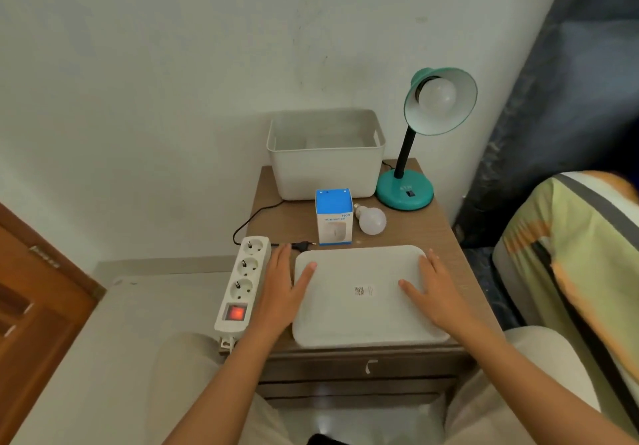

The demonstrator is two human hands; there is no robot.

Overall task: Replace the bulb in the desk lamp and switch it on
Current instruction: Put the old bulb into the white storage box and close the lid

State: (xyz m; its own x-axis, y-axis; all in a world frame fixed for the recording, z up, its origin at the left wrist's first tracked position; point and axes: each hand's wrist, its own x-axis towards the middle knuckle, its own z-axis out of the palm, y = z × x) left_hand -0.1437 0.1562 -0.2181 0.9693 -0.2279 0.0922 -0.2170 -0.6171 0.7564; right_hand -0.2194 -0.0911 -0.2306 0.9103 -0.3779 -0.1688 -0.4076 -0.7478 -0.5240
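Observation:
A teal desk lamp [405,194] stands at the back right of a small wooden bedside table [411,237]. Its shade tilts toward me with an unlit white bulb [437,96] screwed in. A loose white bulb [371,220] lies on the table next to a blue and white box [334,217]. The lamp's black plug [301,245] lies unplugged by a white power strip [242,283] whose red switch glows. My left hand [284,285] and my right hand [436,290] rest flat with fingers apart on the edges of a white tray [363,320].
A white plastic bin [325,171] sits at the back of the table against the wall. A bed with a striped cover [574,254] is on the right. A brown wooden door [38,292] is on the left. My knees flank the table's drawers.

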